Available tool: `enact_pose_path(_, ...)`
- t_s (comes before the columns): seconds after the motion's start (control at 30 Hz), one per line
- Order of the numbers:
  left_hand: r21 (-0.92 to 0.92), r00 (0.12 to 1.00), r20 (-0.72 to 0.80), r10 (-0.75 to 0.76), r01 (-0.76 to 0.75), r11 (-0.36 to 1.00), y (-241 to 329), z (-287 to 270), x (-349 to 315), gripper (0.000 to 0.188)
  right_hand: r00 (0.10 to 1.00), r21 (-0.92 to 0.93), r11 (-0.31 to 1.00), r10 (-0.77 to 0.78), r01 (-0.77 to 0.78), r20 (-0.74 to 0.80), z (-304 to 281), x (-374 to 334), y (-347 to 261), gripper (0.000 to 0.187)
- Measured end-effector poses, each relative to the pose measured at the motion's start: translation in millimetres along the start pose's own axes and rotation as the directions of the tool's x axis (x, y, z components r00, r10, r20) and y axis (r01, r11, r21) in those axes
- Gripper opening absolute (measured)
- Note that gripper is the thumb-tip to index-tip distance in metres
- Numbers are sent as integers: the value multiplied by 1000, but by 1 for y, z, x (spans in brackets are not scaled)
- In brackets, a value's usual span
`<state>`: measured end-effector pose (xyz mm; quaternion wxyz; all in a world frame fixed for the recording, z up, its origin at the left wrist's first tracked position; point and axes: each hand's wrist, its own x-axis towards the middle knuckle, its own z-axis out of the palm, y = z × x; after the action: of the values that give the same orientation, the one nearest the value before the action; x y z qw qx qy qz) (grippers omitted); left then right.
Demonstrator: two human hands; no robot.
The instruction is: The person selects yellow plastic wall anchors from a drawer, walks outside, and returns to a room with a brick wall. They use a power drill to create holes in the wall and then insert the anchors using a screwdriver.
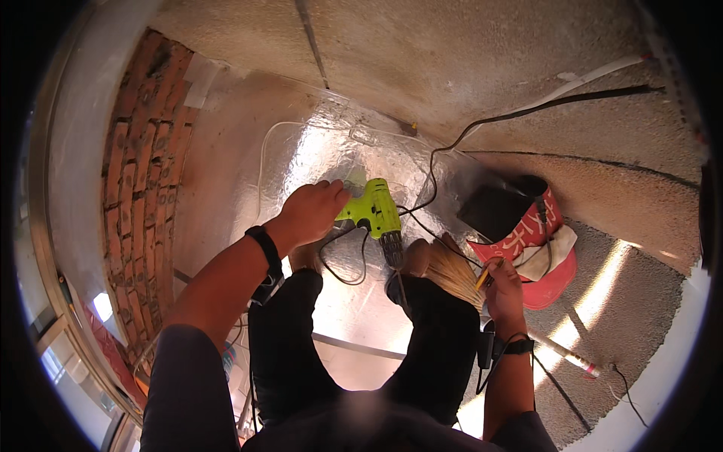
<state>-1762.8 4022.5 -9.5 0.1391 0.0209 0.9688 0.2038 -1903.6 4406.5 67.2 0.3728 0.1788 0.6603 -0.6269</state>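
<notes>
A lime-green power drill (379, 206) lies across the view between my knees, its black chuck pointing down toward my right knee. My left hand (312, 212) is closed round the drill's handle end. Off to the right, my right hand (503, 292) pinches a thin yellow stick-like thing (482, 279); its exact kind is too small to tell. Beside that hand sits a red bag or pail (531, 233) with white markings, a dark flat object (493, 209) at its top. A straw broom head (452, 273) lies between my right knee and right hand.
Shiny foil sheeting (354, 158) covers the surface before me. A black cable (520, 117) runs down the rough wall from the right. Exposed brick (143, 196) and a window frame (56, 264) stand at left. A pale pole (561, 350) lies on the floor at right.
</notes>
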Motion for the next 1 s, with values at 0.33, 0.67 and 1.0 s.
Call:
enact_pose_path(0.33, 200, 979, 1, 203, -199, 959, -79, 107, 156, 36, 971, -29, 973, -229, 227, -66, -33, 29, 16, 13)
enact_pose_path(0.67, 326, 921, 80, 381, -385, 863, -124, 145, 245, 39, 872, -141, 891, -452, 432, -187, -52, -1, 34, 24)
enact_pose_path(1.0, 390, 906, 149, 396, -422, 818, -125, 151, 267, 38, 797, -157, 875, -483, 459, -362, -54, -33, 52, 26)
